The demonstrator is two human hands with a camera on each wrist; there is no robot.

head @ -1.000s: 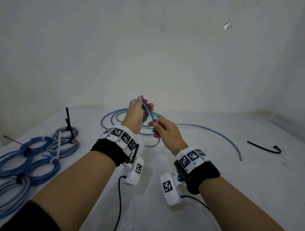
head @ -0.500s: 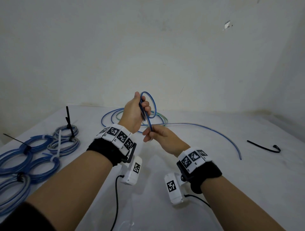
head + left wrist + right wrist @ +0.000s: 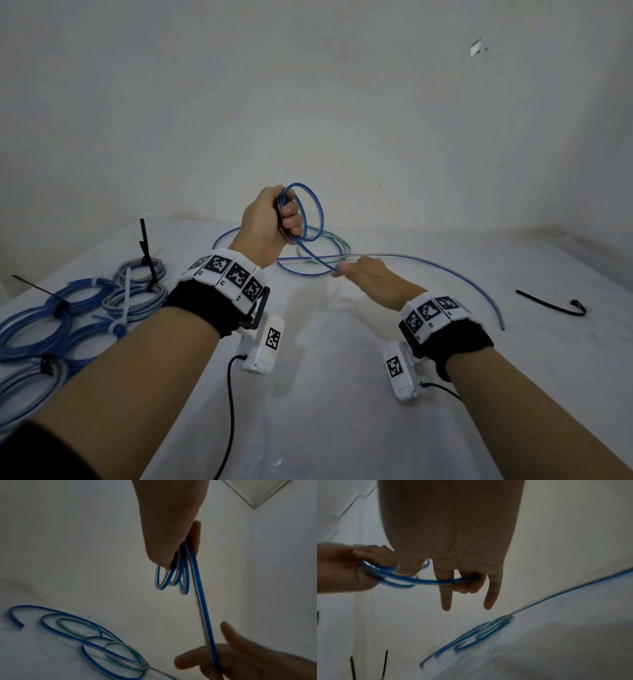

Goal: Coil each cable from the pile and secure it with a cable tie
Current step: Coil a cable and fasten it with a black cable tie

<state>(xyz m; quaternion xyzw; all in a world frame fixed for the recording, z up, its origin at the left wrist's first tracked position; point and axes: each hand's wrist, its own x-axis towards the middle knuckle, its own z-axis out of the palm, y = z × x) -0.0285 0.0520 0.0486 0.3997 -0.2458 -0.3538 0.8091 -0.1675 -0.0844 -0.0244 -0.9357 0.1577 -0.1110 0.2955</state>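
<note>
My left hand (image 3: 265,222) is raised above the table and grips a small coil of blue cable (image 3: 318,209) with a few loops. One strand (image 3: 313,255) slopes down from the coil to my right hand (image 3: 371,279). In the right wrist view, two curled fingers (image 3: 469,584) of that hand hold the strand (image 3: 428,580) while the other fingers point straight. The cable's free tail (image 3: 455,275) arcs away over the table to the right. In the left wrist view the loops (image 3: 171,580) hang below my left hand (image 3: 171,534).
Loose blue and green cables (image 3: 325,253) lie on the white table (image 3: 342,394) behind my hands. Several tied coils (image 3: 68,308) sit at the left edge, some with upright tie tails. A black cable tie (image 3: 551,305) lies at the far right. A wall stands close behind.
My left hand has risen with the coil, which has gained a loop. My right hand has slid down and to the right along the strand, away from the left hand.
</note>
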